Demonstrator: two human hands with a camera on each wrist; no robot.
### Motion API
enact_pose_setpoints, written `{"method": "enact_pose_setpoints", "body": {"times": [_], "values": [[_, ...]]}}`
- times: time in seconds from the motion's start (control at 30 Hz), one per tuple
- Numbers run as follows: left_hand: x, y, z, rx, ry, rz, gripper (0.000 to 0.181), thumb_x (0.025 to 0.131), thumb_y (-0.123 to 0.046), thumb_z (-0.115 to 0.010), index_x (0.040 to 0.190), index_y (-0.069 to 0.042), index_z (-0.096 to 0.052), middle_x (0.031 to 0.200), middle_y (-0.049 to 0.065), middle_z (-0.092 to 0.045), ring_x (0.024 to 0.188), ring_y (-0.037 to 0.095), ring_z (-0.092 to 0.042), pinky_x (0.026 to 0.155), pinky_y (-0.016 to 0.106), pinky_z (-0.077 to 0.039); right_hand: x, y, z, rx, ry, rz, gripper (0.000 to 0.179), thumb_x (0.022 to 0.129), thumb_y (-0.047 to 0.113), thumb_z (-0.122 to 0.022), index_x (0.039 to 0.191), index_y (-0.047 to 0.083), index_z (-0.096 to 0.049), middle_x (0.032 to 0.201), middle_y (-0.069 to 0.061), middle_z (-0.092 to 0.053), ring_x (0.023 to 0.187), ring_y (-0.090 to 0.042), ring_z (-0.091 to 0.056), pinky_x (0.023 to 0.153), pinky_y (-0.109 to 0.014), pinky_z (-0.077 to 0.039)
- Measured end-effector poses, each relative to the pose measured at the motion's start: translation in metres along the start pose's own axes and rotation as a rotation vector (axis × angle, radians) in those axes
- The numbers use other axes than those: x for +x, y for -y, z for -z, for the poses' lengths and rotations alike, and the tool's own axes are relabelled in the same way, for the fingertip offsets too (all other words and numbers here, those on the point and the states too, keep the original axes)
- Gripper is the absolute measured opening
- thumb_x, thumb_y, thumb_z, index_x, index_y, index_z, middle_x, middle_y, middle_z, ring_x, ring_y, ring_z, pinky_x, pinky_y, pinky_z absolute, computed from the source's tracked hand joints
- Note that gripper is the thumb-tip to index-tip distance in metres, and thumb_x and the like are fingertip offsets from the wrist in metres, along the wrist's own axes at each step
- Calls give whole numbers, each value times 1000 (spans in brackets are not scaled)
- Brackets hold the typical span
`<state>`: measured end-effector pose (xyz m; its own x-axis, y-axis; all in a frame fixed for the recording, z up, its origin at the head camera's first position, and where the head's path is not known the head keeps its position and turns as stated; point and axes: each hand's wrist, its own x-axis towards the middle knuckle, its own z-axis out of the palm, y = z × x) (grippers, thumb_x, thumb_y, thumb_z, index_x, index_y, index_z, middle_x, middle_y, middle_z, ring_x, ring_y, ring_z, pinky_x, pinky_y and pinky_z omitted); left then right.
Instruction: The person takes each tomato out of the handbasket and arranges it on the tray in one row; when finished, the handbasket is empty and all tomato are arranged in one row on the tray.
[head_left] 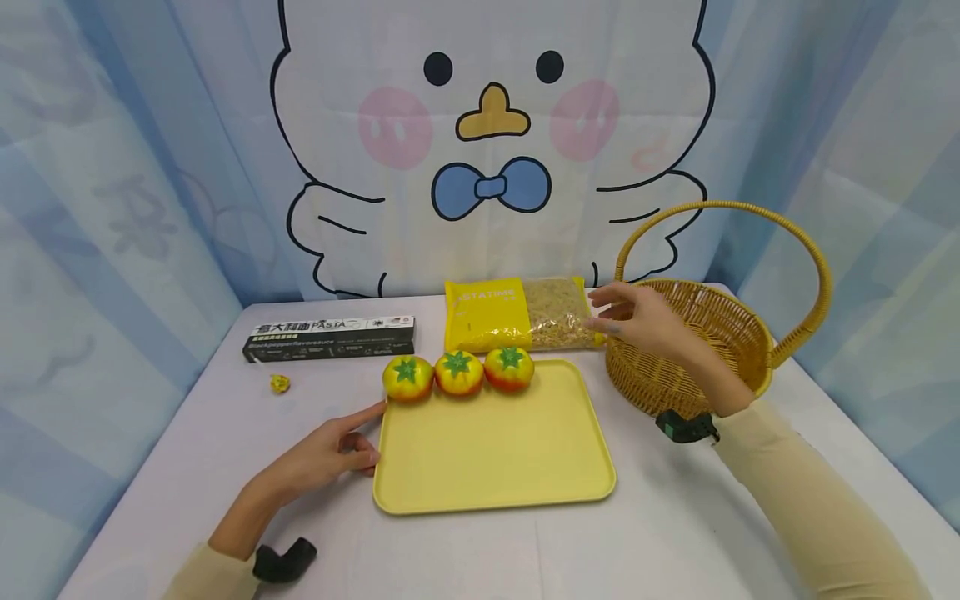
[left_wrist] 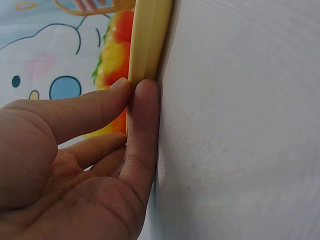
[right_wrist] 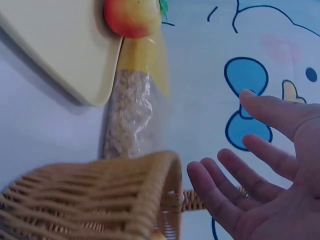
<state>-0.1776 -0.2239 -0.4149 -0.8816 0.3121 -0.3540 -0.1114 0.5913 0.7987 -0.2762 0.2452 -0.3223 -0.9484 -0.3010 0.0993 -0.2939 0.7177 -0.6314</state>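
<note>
My left hand (head_left: 326,457) touches the left edge of a yellow tray (head_left: 495,458) with its fingertips. One finger points to the tray's far left corner, and in the left wrist view a thumb (left_wrist: 90,110) meets the rim. Three yellow-red toy tomatoes (head_left: 459,372) sit in a row along the tray's far side. My right hand (head_left: 645,321), fingers spread and holding nothing, hovers over the left side of a wicker basket (head_left: 652,379). Just left of its fingertips lies a yellow bag of pasta (head_left: 487,312) with a clear window.
A black and white pasta box (head_left: 330,339) lies at the far left. Near it is a small yellow piece (head_left: 280,383). The basket's tall handle (head_left: 821,283) arches above it on the right. A patterned curtain (head_left: 487,242) hangs behind the table (head_left: 465,558).
</note>
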Motion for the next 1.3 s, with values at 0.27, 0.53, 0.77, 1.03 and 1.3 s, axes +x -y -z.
{"method": "enact_pose_setpoints", "body": {"times": [0.27,0.53,0.77,1.03,1.3], "values": [[0,0,0,3,-8,14,81,100,-14,-73,168,-13,-31,99,8,-69,86,18,-65,84,35,-46,-2,-27,33,-15,-14,14,55,101,35,-73,147,9,-59,143,-21,-64,129,-39,-63,109,-61,-47],[-1,1,0,-12,3,8,80,100,-12,-72,168,-12,-30,98,9,-70,86,19,-66,84,34,-46,2,-51,47,-14,5,-21,60,102,35,-71,151,5,-54,149,-24,-59,133,-42,-60,107,-60,-50],[-2,-1,0,-14,2,4,80,100,-12,-73,168,-13,-30,98,8,-69,86,19,-65,83,33,-46,8,-66,58,-39,-15,-78,63,102,38,-72,151,4,-54,150,-25,-58,134,-44,-59,107,-60,-51],[-1,-1,-1,-13,1,11,80,100,-11,-71,168,-13,-30,98,8,-69,86,19,-66,85,34,-46,9,-87,65,-21,16,-156,69,101,32,-75,155,-1,-47,156,-33,-49,142,-52,-50,112,-65,-46],[-1,-1,0,-16,-3,14,80,100,-13,-72,168,-14,-30,98,8,-69,86,19,-66,86,35,-46,9,-112,65,-42,75,-163,69,99,28,-76,154,-2,-48,154,-36,-50,141,-54,-51,113,-66,-45]]}}
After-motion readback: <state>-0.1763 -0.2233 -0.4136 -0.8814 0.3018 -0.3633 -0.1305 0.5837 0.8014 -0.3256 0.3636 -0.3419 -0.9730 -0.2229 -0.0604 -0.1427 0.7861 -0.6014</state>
